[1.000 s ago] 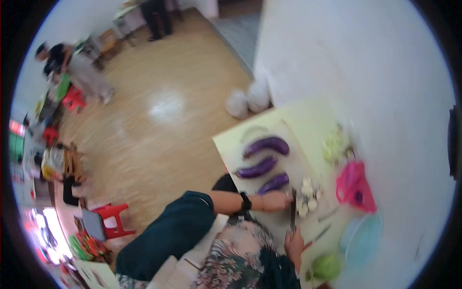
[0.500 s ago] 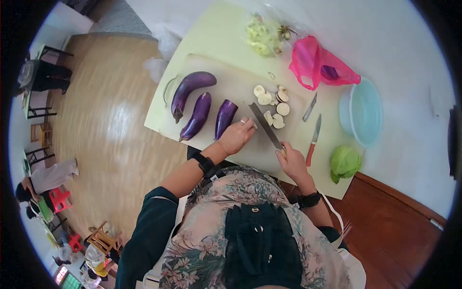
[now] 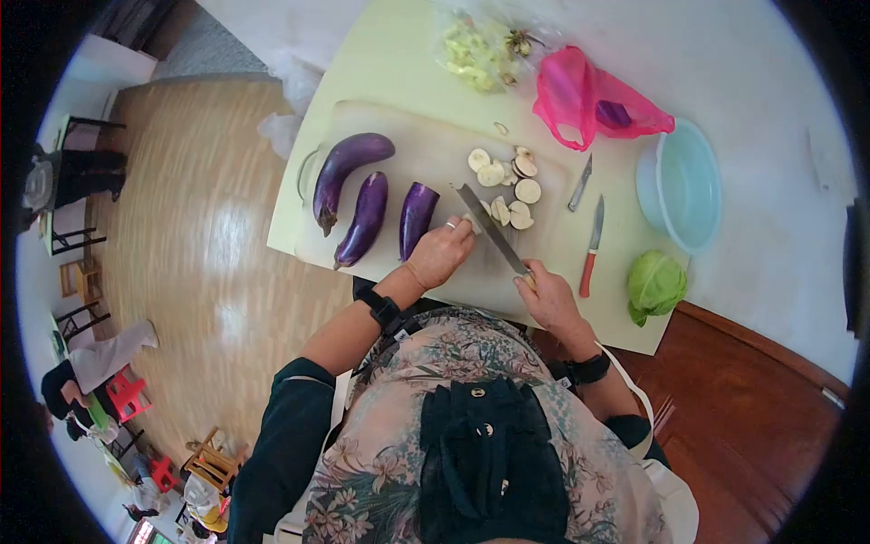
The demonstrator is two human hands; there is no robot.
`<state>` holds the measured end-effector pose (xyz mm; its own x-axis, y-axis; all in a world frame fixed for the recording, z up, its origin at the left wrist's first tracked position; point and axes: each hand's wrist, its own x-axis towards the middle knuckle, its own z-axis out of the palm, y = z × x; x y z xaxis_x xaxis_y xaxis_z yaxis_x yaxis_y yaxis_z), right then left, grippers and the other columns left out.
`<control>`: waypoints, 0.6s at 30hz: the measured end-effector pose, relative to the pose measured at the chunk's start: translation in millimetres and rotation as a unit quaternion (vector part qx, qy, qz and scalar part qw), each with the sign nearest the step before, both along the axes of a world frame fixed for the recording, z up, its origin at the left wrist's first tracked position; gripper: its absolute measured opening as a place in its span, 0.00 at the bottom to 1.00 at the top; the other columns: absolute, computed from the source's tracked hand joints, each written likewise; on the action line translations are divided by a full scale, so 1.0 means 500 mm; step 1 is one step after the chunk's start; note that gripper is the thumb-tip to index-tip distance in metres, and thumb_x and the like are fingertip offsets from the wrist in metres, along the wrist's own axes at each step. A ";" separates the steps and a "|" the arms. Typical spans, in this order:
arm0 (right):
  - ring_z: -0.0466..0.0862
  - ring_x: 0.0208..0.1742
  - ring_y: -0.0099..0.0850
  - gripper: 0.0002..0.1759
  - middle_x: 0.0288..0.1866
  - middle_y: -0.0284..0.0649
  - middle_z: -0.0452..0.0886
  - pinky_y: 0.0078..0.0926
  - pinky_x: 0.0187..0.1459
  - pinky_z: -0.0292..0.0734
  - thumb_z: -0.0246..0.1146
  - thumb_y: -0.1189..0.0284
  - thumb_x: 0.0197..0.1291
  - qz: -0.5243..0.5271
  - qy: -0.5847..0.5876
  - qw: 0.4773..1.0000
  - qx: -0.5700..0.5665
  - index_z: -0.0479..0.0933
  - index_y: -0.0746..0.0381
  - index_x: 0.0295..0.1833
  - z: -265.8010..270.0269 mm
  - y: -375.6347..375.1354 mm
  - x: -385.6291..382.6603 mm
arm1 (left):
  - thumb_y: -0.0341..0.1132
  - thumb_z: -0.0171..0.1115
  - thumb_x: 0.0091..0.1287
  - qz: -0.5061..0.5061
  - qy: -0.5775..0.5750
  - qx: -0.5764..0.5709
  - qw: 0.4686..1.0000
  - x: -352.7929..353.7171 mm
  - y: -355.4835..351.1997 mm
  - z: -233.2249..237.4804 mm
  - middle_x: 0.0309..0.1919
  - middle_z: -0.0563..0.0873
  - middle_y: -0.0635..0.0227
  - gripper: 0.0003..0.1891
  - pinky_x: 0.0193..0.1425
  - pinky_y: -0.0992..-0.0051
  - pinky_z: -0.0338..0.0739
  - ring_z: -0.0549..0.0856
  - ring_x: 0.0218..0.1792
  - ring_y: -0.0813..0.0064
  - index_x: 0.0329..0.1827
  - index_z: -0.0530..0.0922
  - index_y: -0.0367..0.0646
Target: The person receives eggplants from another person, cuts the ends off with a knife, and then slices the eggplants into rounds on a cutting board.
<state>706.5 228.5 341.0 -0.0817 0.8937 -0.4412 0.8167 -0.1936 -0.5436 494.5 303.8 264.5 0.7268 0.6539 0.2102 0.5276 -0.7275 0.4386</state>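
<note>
My right hand (image 3: pixel 550 297) is closed round the handle of a long knife (image 3: pixel 494 230), whose blade points up and left over the cutting board (image 3: pixel 362 116). Beside the blade, the bent fingers of my left hand (image 3: pixel 441 253) hold a small pale piece (image 3: pixel 471 223), mostly hidden. Eggplant slices (image 3: pixel 527 190) lie on the board beyond the knife. To the left are a cut eggplant (image 3: pixel 418 218) and two other purple eggplants, one curved (image 3: pixel 349 170) and one shorter (image 3: pixel 364 220).
On the table (image 3: pixel 390 50) are a red-handled knife (image 3: pixel 593 249), a small knife (image 3: pixel 581 184), a green cabbage (image 3: pixel 656 283), a blue basin (image 3: pixel 680 186), a pink bag (image 3: pixel 580 91) and a clear bag of pale pieces (image 3: pixel 476 59). Other people are at the far left.
The view has shifted slightly, so the table items appear a little higher and further left. Both hands keep nearly the same hold, with the blade still beside my left fingers.
</note>
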 end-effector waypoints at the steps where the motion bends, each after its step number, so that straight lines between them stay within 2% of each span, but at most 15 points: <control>1: 0.79 0.38 0.54 0.19 0.34 0.57 0.79 0.45 0.39 0.72 0.57 0.64 0.60 0.006 0.009 1.000 0.003 0.69 0.65 0.53 0.003 -0.001 -0.001 | 0.29 0.55 0.51 -0.002 0.009 -0.009 1.000 0.000 0.000 0.001 0.39 0.73 0.60 0.07 0.39 0.74 0.79 0.77 0.43 0.65 0.32 0.75 0.36; 5: 0.80 0.37 0.54 0.21 0.33 0.56 0.80 0.46 0.40 0.74 0.55 0.61 0.62 0.007 -0.006 0.999 -0.032 0.68 0.63 0.55 0.008 -0.005 -0.009 | 0.29 0.55 0.51 -0.002 0.022 0.000 1.000 0.001 0.001 0.000 0.38 0.73 0.61 0.08 0.39 0.74 0.78 0.76 0.42 0.65 0.33 0.75 0.36; 18: 0.80 0.37 0.54 0.18 0.37 0.55 0.80 0.48 0.40 0.74 0.53 0.65 0.62 0.029 -0.018 0.998 -0.060 0.66 0.64 0.53 0.021 -0.019 -0.032 | 0.29 0.55 0.50 -0.011 0.048 0.011 0.999 0.008 0.000 -0.010 0.39 0.74 0.62 0.09 0.40 0.72 0.78 0.76 0.42 0.65 0.34 0.76 0.37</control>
<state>690.4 219.3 351.3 -0.1141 0.8283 -0.5486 0.8472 -0.2073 -0.4891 498.6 303.7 259.7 0.7587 0.6333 0.1530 0.5497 -0.7483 0.3714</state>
